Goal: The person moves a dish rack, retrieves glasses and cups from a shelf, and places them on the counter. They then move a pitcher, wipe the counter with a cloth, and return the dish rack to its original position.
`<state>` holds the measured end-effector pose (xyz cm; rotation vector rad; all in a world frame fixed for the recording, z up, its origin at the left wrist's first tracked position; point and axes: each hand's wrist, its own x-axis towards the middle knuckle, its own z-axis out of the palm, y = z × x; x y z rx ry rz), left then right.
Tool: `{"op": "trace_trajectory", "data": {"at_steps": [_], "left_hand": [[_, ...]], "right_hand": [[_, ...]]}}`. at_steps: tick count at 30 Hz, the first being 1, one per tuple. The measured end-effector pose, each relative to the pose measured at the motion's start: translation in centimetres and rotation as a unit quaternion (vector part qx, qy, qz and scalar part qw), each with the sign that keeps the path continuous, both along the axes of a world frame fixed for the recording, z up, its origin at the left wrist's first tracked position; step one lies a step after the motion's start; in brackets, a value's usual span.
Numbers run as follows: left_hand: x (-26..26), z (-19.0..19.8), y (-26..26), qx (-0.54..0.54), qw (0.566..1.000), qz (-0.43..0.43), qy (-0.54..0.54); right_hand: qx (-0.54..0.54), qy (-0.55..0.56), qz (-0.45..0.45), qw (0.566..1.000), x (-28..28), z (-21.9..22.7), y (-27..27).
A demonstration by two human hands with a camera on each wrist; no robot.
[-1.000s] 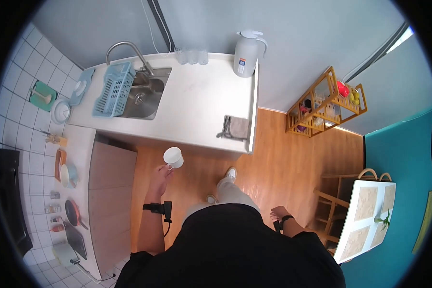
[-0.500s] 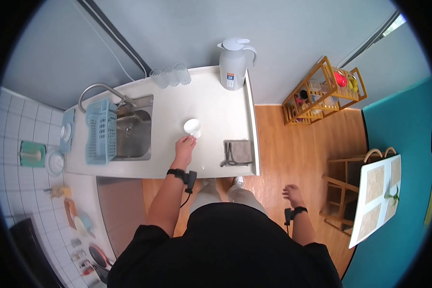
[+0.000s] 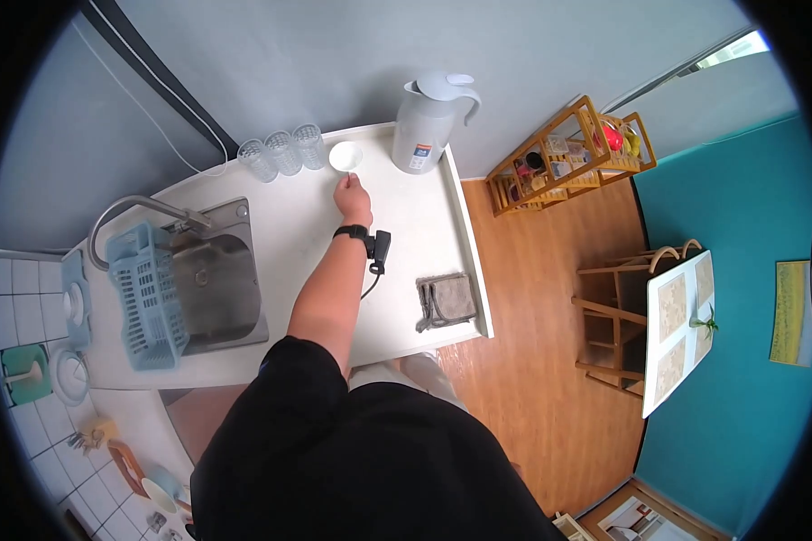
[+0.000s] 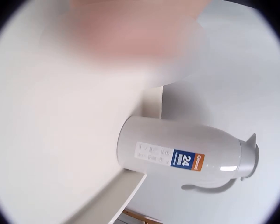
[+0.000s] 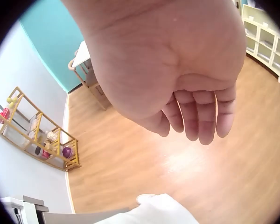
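Grips a white cup [image 3: 345, 157] with the fingers of the left hand [image 3: 353, 200], taking it on its near side, well forward over the white desk [image 3: 410, 225]. Holds it just ahead of those fingers; cannot tell whether touching the desk or slightly above it. In the left wrist view, too blurred around the fingers to make out the exact grip.

Has three clear glasses [image 3: 282, 152] standing in a row to the left of the left fingers, near the cup, along the back of the desk. Has a pale grey pitcher [image 3: 421, 131] standing upright to the right of the same fingers, near the end of the desk, with an orange and blue label on its side. Wears a black strap [image 3: 352, 232] just behind the left hand. Behind those fingers and to the right, shows a folded grey-brown cloth [image 3: 451, 300] lying on the desk. Behind them and to the left, shows a steel sink [image 3: 212, 298] with a curved tap [image 3: 149, 206] and, farther from the fingers, a blue dish rack [image 3: 143, 298].

Lets the fingers of the right hand [image 5: 172, 60] hang relaxed and slightly bent, well apart from the cup, above a wooden floor [image 5: 130, 163]. Shows, in the right wrist view, a wooden shelf [image 5: 61, 144] well beyond those fingers to one side and a pale cabinet [image 5: 266, 42] to the other.
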<state>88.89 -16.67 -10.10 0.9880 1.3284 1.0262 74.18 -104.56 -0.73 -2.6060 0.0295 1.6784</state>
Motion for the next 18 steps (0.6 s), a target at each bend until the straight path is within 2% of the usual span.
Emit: {"op": "trace_trajectory", "data": {"at_steps": [1, 2, 5, 6, 7, 8, 10, 11, 13, 16, 18], "left_hand": [[0.4, 0.9, 0.5, -0.014, 0.999, 0.0, -0.034], [0.9, 1.4, 0.9, -0.028, 0.997, 0.0, -0.067], [1.0, 0.9, 2.7, -0.023, 0.997, -0.021, -0.069], [1.0, 0.8, 3.0, -0.02, 0.996, -0.035, -0.077], [1.0, 1.1, 3.1, -0.03, 0.995, -0.031, -0.087], [0.9, 0.7, 3.5, -0.029, 0.995, -0.033, -0.087], [0.6, -0.6, 4.2, -0.034, 0.994, -0.097, -0.043], [0.6, -0.4, 4.2, -0.035, 0.994, -0.098, -0.044], [0.5, 0.2, 4.3, -0.033, 0.993, -0.108, -0.038], [0.5, 0.6, 4.4, -0.016, 0.992, -0.125, -0.013], [0.4, 4.7, 2.5, -0.034, 0.994, -0.097, -0.04]], "right_hand": [[0.037, 0.015, 0.253, 0.967, -0.8, -1.9, -2.0], [0.035, 0.015, 0.253, 0.967, -1.0, -2.0, -1.5], [0.046, -0.027, 0.285, 0.957, -2.0, -2.1, 1.7], [0.097, -0.036, 0.03, 0.994, -1.9, -1.8, 2.8], [0.12, -0.035, -0.1, 0.987, -1.5, -1.2, 4.6], [0.144, -0.043, -0.229, 0.962, -1.0, -0.3, 6.7], [0.125, -0.055, -0.32, 0.938, 1.7, 5.4, 14.2], [0.125, -0.057, -0.321, 0.937, 2.0, 5.3, 14.8], [0.132, -0.062, -0.428, 0.892, 2.8, 4.9, 15.9], [0.125, -0.065, -0.411, 0.901, 4.1, 5.6, 17.7], [0.12, -0.069, -0.378, 0.915, 5.0, 4.9, 18.0]]}}
